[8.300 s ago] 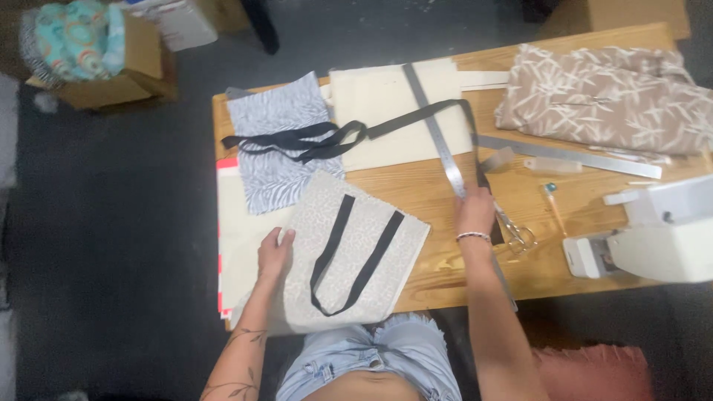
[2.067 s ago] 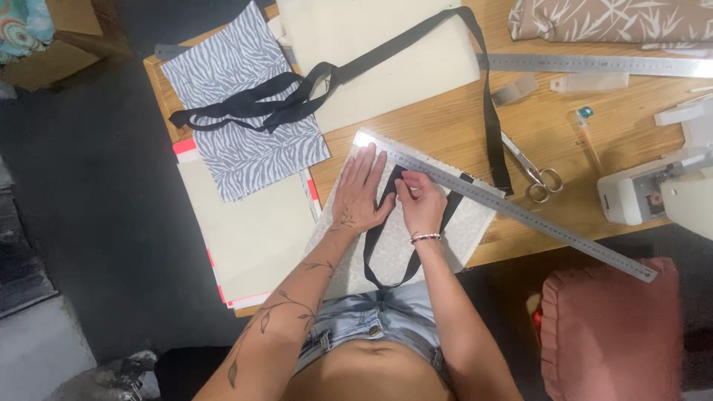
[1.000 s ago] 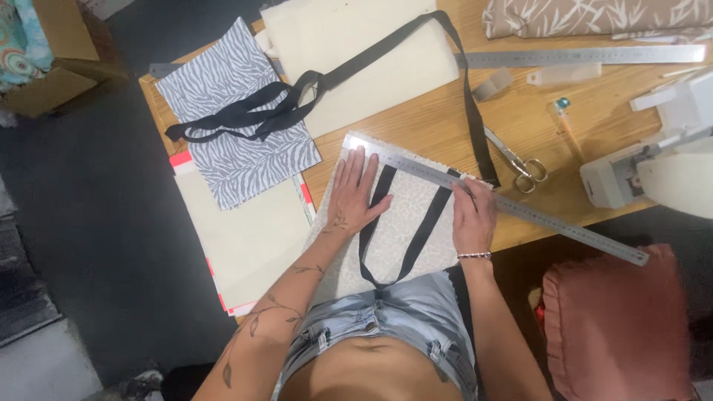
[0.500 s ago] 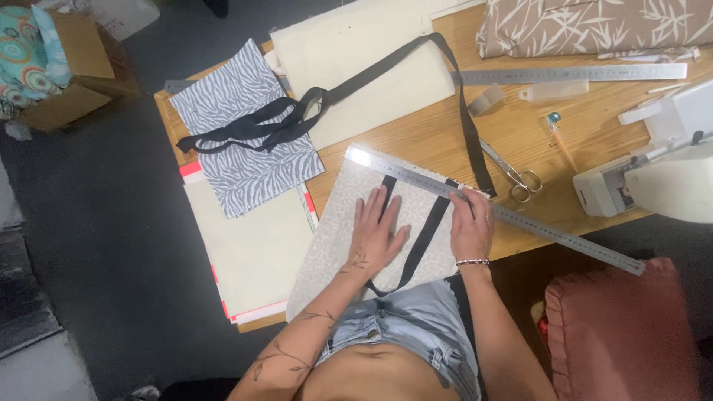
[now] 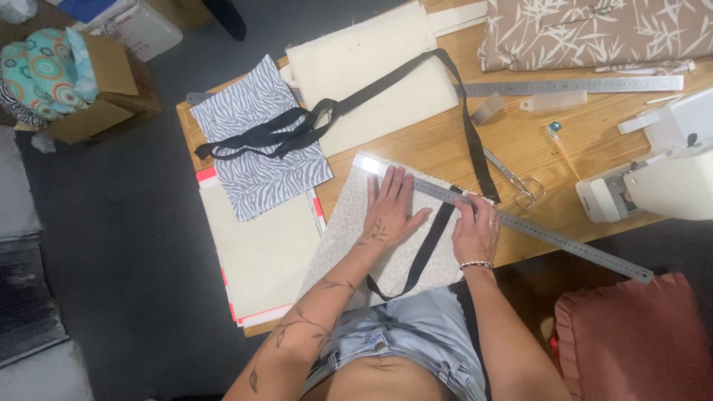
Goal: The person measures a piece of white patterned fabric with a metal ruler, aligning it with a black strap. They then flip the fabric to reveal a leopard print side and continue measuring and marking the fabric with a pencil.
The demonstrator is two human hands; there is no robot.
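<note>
Two hands press a speckled fabric panel and a metal ruler on a wooden table.

The pale speckled fabric panel lies at the table's near edge, a black strap looped across it. The left hand rests flat on it, fingers spread wide. The right hand presses down, fingers together, on a long steel ruler laid slantwise over the panel's top edge. Beyond lie zebra-print cloth, cream fabric, scissors and a white sewing machine on the light wooden table; the floor is dark grey.
</note>
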